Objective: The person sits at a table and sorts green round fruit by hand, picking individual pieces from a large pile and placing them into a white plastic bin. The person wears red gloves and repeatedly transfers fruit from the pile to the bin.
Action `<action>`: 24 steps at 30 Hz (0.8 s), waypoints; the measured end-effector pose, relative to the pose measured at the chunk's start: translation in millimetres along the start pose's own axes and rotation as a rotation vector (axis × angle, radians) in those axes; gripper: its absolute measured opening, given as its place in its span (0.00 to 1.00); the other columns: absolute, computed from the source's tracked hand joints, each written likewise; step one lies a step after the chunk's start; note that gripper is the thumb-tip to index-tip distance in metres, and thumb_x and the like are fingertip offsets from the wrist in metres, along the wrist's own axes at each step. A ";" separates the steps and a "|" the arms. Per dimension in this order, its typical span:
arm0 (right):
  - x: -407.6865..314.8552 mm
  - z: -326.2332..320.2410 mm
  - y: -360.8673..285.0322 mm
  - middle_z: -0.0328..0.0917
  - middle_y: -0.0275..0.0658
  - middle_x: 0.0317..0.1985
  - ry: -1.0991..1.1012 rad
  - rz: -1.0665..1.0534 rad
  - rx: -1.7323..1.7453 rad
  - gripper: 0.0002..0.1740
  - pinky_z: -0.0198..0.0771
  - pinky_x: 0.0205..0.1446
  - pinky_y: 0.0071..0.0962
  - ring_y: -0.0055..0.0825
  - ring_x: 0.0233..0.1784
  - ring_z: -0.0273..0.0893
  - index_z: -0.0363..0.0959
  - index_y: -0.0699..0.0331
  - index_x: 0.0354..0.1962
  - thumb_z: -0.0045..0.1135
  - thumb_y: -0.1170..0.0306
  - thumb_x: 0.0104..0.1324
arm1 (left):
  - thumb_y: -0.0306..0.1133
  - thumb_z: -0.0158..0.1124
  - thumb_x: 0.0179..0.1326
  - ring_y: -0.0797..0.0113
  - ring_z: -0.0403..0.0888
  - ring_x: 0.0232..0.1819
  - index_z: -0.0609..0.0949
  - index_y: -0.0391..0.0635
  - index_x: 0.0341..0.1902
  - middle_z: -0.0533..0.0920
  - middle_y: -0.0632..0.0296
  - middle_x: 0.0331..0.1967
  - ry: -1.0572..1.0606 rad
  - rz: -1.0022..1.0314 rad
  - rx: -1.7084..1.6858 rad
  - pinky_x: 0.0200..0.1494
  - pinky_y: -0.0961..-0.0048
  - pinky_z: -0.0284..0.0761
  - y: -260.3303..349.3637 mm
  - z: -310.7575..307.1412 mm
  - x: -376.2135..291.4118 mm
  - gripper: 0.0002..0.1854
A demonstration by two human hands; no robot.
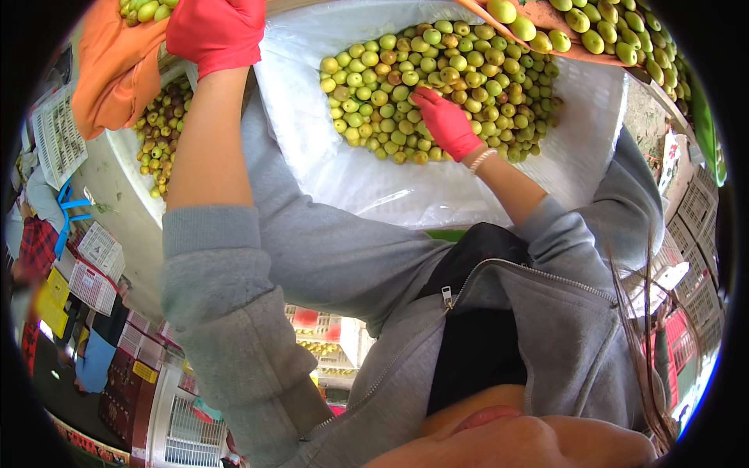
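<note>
In a crate lined with clear plastic sheeting [374, 193] lies a heap of small round green and yellow-brown jujubes [398, 126]. My right hand [447, 124], in a red glove, reaches over this heap, its fingers close together and the fingertips at the fruit. Whether it grips a jujube is hidden. My left hand [217, 36], also red-gloved, is raised at the top left edge beside an orange cloth [117, 76]. The fingers look curled, but the frame's edge cuts them off. A few green jujubes [149, 10] rest on that cloth beside the left glove.
More green jujubes [608, 26] lie on an orange-lined surface at top right. Left of my leg, a white container [130, 158] holds browner jujubes [161, 137]. White plastic crates [58, 134] and a blue stool [69, 210] stand farther left. Other people are behind; grey crates [696, 234] stack at right.
</note>
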State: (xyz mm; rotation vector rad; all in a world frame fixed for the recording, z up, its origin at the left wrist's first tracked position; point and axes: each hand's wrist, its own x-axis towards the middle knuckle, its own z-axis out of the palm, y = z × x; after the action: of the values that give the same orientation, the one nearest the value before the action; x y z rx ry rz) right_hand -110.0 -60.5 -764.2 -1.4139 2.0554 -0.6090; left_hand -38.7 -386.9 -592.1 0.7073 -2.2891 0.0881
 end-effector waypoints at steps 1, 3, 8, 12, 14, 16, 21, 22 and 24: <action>5.9 14.4 -5.0 0.70 0.44 0.52 0.016 -0.031 -0.077 0.19 0.75 0.40 0.35 0.38 0.41 0.78 0.68 0.62 0.50 0.47 0.77 0.59 | 0.29 0.50 0.59 0.51 0.78 0.29 0.80 0.50 0.34 0.80 0.54 0.24 0.003 -0.007 0.015 0.32 0.59 0.71 -2.3 -0.7 -1.3 0.09; 20.2 28.5 -27.9 0.67 0.49 0.49 -0.118 0.148 -0.296 0.20 0.76 0.31 0.36 0.39 0.34 0.77 0.63 0.62 0.50 0.47 0.77 0.58 | 0.29 0.50 0.59 0.51 0.78 0.29 0.80 0.51 0.34 0.80 0.54 0.24 -0.004 -0.023 0.034 0.32 0.59 0.71 -3.0 2.6 -3.0 0.09; 21.9 38.4 -34.9 0.67 0.50 0.39 -0.207 0.267 -0.260 0.14 0.74 0.33 0.38 0.40 0.35 0.76 0.64 0.57 0.46 0.45 0.73 0.61 | 0.30 0.49 0.59 0.51 0.78 0.30 0.80 0.52 0.33 0.80 0.54 0.25 -0.018 -0.044 0.013 0.32 0.59 0.71 -2.1 4.9 -3.1 0.09; -3.7 17.9 -30.2 0.71 0.44 0.37 -0.351 0.111 -0.217 0.09 0.74 0.30 0.37 0.41 0.33 0.77 0.68 0.57 0.38 0.49 0.73 0.58 | 0.30 0.48 0.60 0.51 0.78 0.30 0.80 0.52 0.33 0.80 0.55 0.25 -0.017 -0.044 -0.006 0.32 0.59 0.71 -2.7 5.7 -3.1 0.09; -18.5 4.0 -16.8 0.71 0.44 0.39 -0.300 0.074 -0.236 0.08 0.74 0.31 0.36 0.39 0.33 0.77 0.69 0.59 0.37 0.49 0.72 0.57 | 0.31 0.48 0.60 0.51 0.78 0.30 0.80 0.53 0.33 0.80 0.54 0.25 -0.006 -0.040 -0.002 0.32 0.59 0.71 -3.7 3.0 -5.6 0.09; -25.3 -14.5 -3.9 0.71 0.43 0.42 -0.119 0.036 -0.279 0.09 0.75 0.33 0.34 0.38 0.33 0.76 0.70 0.60 0.37 0.50 0.72 0.56 | 0.31 0.49 0.59 0.51 0.78 0.30 0.80 0.54 0.33 0.81 0.54 0.26 0.007 -0.035 0.008 0.32 0.59 0.71 -5.1 6.8 -6.6 0.09; -23.9 25.1 32.9 0.70 0.47 0.43 -0.130 0.297 -0.411 0.10 0.75 0.28 0.36 0.39 0.30 0.76 0.71 0.63 0.38 0.48 0.71 0.58 | 0.36 0.50 0.54 0.57 0.77 0.23 0.84 0.62 0.34 0.81 0.61 0.20 -0.104 -0.100 0.001 0.23 0.64 0.70 -34.7 18.3 -2.6 0.12; -19.7 25.0 29.3 0.70 0.47 0.42 -0.174 0.351 -0.380 0.10 0.74 0.27 0.37 0.40 0.30 0.77 0.71 0.63 0.38 0.48 0.71 0.58 | 0.36 0.50 0.54 0.57 0.78 0.24 0.84 0.63 0.34 0.81 0.61 0.21 -0.103 -0.101 0.022 0.23 0.64 0.70 -37.6 19.3 -3.3 0.12; -17.3 25.0 26.8 0.70 0.47 0.41 -0.269 0.346 -0.422 0.10 0.74 0.26 0.37 0.41 0.31 0.78 0.72 0.61 0.38 0.47 0.70 0.59 | 0.37 0.49 0.55 0.55 0.78 0.24 0.84 0.65 0.34 0.81 0.61 0.21 -0.049 -0.067 0.017 0.23 0.63 0.69 -38.3 21.2 -3.9 0.13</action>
State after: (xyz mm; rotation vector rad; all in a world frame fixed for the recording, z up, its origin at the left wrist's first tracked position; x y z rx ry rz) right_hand -106.6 -36.5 -796.6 -1.2260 2.2087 0.1603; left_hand -30.1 -423.0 -615.7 0.8018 -2.3112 0.0596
